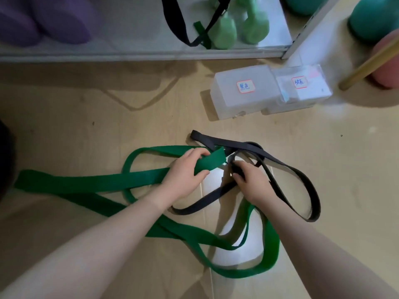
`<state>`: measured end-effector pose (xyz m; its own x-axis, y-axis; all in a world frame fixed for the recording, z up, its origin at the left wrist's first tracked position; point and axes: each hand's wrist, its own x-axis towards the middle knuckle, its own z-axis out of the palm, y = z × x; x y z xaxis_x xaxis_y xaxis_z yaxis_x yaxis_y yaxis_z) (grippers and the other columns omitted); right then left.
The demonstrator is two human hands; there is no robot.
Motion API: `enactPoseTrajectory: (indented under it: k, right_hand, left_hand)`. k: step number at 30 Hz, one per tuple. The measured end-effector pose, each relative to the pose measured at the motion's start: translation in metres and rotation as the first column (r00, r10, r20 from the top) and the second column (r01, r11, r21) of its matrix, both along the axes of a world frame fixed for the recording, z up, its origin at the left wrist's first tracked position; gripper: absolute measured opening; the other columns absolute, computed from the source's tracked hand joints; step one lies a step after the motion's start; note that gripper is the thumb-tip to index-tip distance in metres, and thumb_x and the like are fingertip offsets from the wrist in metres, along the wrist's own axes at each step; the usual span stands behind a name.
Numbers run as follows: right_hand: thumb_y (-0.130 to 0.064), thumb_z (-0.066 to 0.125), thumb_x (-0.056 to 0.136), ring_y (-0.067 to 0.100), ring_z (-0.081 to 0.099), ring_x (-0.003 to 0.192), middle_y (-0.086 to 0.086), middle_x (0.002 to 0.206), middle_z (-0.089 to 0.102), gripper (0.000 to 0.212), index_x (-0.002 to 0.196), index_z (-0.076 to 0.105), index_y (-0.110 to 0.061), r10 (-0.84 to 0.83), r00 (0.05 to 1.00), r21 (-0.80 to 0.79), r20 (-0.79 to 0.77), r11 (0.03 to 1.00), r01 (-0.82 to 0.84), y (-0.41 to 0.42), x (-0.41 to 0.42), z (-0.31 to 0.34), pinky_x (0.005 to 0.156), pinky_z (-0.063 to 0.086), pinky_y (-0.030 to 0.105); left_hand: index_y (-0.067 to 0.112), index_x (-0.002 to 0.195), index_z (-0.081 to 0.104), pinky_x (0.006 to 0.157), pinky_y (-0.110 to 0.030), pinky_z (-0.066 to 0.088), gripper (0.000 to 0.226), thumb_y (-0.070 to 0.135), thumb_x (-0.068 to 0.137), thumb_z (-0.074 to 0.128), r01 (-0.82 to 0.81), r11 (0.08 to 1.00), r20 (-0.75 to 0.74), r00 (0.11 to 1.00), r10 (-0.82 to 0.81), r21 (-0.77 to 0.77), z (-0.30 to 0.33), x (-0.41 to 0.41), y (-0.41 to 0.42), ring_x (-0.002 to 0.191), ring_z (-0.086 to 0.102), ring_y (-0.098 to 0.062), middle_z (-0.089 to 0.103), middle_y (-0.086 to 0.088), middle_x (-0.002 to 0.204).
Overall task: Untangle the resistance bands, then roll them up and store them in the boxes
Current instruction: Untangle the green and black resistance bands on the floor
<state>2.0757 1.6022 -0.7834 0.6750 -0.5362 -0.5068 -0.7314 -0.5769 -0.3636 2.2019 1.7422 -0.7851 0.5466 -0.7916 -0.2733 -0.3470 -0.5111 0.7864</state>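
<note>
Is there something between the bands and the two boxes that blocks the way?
Nothing visible does. The floor between the tangle and the boxes is bare. The hindrance is the knot itself: the green band, held by the left hand, still crosses the black band gripped by the right hand. Both boxes appear closed.
</note>
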Motion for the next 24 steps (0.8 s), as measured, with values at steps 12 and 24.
enactPoseTrajectory:
  k: [12,24]
  right_hand:
    - [-0.038,0.057,0.088,0.014,0.052,0.09,-0.004,0.097,0.054,0.026,0.073,0.065,-0.018,0.011,0.978,0.118,0.208,0.992,-0.036,0.039,-0.023,0.018,0.071,0.037,0.018]
    - [-0.051,0.052,0.088,0.017,0.051,0.067,0.0,0.073,0.052,0.046,0.059,0.052,-0.015,0.253,0.915,0.06,-0.315,0.967,-0.247,0.068,-0.091,0.057,0.056,0.039,0.026]
  left_hand:
    - [0.029,0.114,0.048,0.095,-0.034,0.049,0.029,0.019,0.089,0.057,-0.616,0.77,-0.313,0.773,0.551,-0.165,0.042,0.04,0.05,0.107,0.058,-0.012,0.059,0.005,0.116]
    - [0.014,0.116,0.055,0.092,-0.022,0.036,0.024,0.014,0.092,0.053,-0.425,0.876,0.021,0.897,0.441,-0.228,0.107,0.014,0.087,0.106,0.048,-0.012,0.048,0.002,0.114]
